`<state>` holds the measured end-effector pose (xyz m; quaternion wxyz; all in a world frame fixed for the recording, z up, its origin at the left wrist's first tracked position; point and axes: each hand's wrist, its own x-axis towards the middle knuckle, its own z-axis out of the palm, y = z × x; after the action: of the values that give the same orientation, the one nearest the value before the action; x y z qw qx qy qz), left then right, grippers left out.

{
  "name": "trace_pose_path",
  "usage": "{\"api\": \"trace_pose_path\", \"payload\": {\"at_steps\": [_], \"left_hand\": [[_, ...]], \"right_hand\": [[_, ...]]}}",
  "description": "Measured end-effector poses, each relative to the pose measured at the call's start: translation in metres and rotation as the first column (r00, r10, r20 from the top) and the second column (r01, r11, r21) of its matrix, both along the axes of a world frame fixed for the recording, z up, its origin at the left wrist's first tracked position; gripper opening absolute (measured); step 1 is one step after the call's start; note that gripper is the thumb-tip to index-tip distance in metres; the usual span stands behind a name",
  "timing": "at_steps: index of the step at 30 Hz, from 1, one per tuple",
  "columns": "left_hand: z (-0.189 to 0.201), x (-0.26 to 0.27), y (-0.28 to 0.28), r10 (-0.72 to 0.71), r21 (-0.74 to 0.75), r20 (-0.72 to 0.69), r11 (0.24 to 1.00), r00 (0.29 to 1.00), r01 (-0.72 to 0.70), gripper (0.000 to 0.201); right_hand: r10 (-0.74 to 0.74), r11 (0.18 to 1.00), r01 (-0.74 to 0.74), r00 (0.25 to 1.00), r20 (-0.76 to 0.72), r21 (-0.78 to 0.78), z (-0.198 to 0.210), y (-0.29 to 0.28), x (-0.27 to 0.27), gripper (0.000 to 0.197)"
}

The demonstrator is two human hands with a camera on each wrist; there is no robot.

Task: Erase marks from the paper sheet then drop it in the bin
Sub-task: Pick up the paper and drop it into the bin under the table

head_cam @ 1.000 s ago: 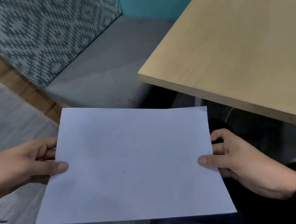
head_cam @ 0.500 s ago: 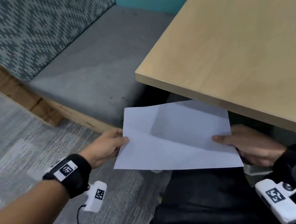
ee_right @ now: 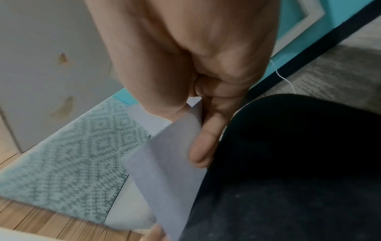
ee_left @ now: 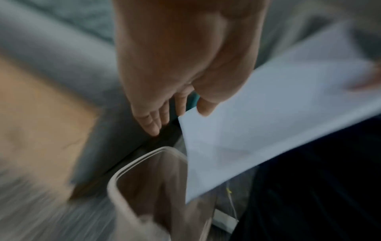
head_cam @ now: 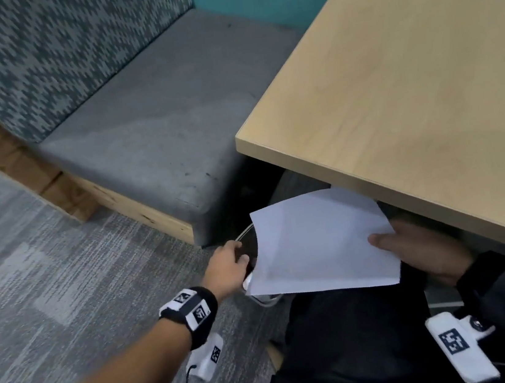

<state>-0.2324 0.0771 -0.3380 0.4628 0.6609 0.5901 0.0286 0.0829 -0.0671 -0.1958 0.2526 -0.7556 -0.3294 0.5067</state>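
The paper sheet [head_cam: 322, 243] is pinched at its right edge by the right hand [head_cam: 413, 250], slanted over the bin [ee_left: 148, 184] for dropping; the left hand [head_cam: 227, 267], fingers relaxed, touches its left corner.

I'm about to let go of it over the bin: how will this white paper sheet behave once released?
The white paper sheet is probably floppy: it bows between the right hand and left hand. Likely very light, so it may flutter rather than drop straight. One corner hangs by the clear bin's rim, which may catch it.
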Motion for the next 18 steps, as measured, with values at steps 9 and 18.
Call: {"api": "trace_pose_path", "payload": {"at_steps": [9, 18], "left_hand": [[0.060, 0.103, -0.046, -0.563, 0.271, 0.262, 0.822, 0.784, 0.500, 0.067], [0.010, 0.111, -0.046, -0.391, 0.133, 0.340, 0.920, 0.855, 0.368, 0.056]], "right_hand": [[0.058, 0.997, -0.061, 0.996, -0.073, -0.047, 0.004, 0.038, -0.044, 0.029], [0.047, 0.999, -0.050, 0.981, -0.189, -0.012, 0.003, 0.049, -0.050, 0.033]]}}
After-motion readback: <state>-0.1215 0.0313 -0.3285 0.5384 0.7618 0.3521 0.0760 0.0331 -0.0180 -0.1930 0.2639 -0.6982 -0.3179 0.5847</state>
